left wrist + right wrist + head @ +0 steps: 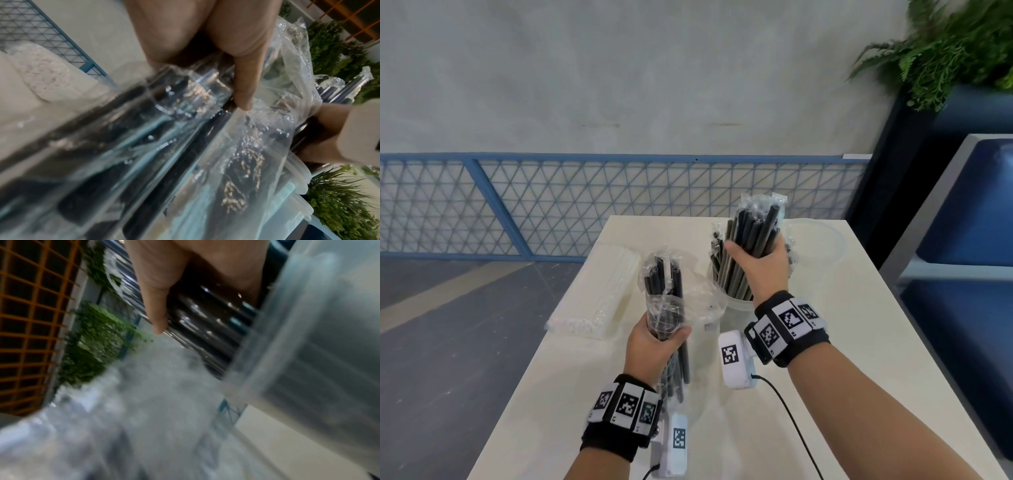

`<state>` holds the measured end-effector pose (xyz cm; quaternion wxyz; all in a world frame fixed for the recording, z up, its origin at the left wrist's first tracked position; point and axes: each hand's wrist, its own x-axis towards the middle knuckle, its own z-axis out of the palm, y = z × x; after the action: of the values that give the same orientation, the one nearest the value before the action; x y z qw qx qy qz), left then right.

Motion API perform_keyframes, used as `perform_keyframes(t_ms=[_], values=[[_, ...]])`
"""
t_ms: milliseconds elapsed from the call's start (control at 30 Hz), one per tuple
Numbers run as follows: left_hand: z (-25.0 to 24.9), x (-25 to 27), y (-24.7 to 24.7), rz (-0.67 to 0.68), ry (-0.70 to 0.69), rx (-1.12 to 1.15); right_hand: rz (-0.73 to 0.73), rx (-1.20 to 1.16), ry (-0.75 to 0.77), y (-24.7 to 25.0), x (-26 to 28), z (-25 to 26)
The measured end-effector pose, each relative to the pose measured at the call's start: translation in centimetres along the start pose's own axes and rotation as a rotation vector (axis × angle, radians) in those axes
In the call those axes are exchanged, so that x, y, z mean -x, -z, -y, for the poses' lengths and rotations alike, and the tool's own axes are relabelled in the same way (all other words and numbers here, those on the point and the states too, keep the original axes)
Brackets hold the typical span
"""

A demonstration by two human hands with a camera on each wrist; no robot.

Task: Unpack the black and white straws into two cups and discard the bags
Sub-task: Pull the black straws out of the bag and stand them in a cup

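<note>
The left hand (654, 346) is curled round the lower part of a clear crinkled plastic bag (666, 294) that still wraps a few long black straws (676, 284); the bag stands nearly upright above the cream rectangular table (825, 342), and bare ends of the straws stick out below the fist; the left wrist view shows the thumb (244, 81) pressed across the plastic, with the black tubes running beneath it.

The right hand (756, 263) grips a thick bundle of black straws (753, 233), its fingers wrapped round the middle; the lower ends of the bundle sit inside a translucent plastic cup (736, 305) that stands on the table just beside the left hand's bag; wisps of clear wrapper cling to the tops of the bundle; the right wrist view shows the thumb (156, 305) lying over the glossy tubes beside the cup's cloudy wall (318, 337).

A second clear cup (822, 240) stands at the far right edge of the table; a sealed pack of white straws (602, 294) lies flat on the left side of the table; a green fern (945, 44) hangs in the upper right.
</note>
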<state>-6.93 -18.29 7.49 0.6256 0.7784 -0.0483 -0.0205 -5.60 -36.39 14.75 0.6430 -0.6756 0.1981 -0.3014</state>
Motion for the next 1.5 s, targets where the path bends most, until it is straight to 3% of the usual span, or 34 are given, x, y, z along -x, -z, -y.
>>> perform_keyframes(t_ms=[133, 200, 367, 500, 600, 667, 733, 800, 900, 967, 1067, 1233, 1300, 1367, 1433, 1500], values=[[0.0, 0.0, -0.1, 0.0, 0.009, -0.007, 0.023, 0.036, 0.34, -0.1, -0.5, 2.9], [0.0, -0.1, -0.1, 0.005, 0.013, -0.003, 0.071, 0.129, 0.427, -0.5, -0.6, 3.0], [-0.1, -0.1, -0.1, -0.003, 0.009, -0.002, 0.161, 0.32, 0.455, -1.3, -0.3, 0.5], [-0.1, 0.0, -0.2, 0.004, 0.009, 0.019, 0.241, 0.446, 0.356, -0.9, 0.7, -3.1], [-0.1, 0.2, -0.2, 0.018, 0.003, 0.02, 0.162, 0.632, 0.54, -0.3, 1.2, -3.6], [0.0, 0.1, -0.1, 0.014, 0.001, 0.011, 0.009, 0.729, 0.667, 0.0, 1.4, -2.4], [0.2, 0.1, 0.0, 0.003, 0.013, 0.01, -0.195, 0.7, 0.663, 0.6, 1.4, -1.4], [0.3, 0.1, -0.1, 0.008, 0.017, 0.017, -0.268, 0.626, 0.565, 1.6, 1.0, -1.4], [0.4, 0.2, -0.1, 0.02, 0.012, 0.025, -0.024, 0.43, 0.293, 3.0, 0.2, -1.8], [0.5, 0.1, -0.1, 0.015, 0.012, 0.02, 0.138, 0.421, 0.195, 3.3, -0.3, -1.9], [0.6, 0.1, -0.1, 0.018, 0.007, 0.009, 0.26, 0.52, 0.262, 2.9, -1.0, -2.5], [0.4, 0.2, 0.1, 0.03, -0.007, 0.014, 0.202, 0.501, 0.377, 2.2, -1.0, -1.8], [0.4, 0.1, 0.2, 0.038, -0.019, 0.018, 0.083, 0.588, 0.495, 2.2, -0.5, -0.8], [0.3, 0.1, 0.3, 0.052, -0.028, 0.016, -0.059, 0.465, 0.634, 2.2, 0.9, 0.8], [0.4, -0.1, 0.1, 0.067, -0.033, 0.002, 0.063, 0.329, 0.691, 1.9, 3.1, 1.8], [0.2, -0.1, -0.1, 0.085, -0.037, -0.004, 0.322, 0.415, 0.62, 1.3, 4.9, 1.4]])
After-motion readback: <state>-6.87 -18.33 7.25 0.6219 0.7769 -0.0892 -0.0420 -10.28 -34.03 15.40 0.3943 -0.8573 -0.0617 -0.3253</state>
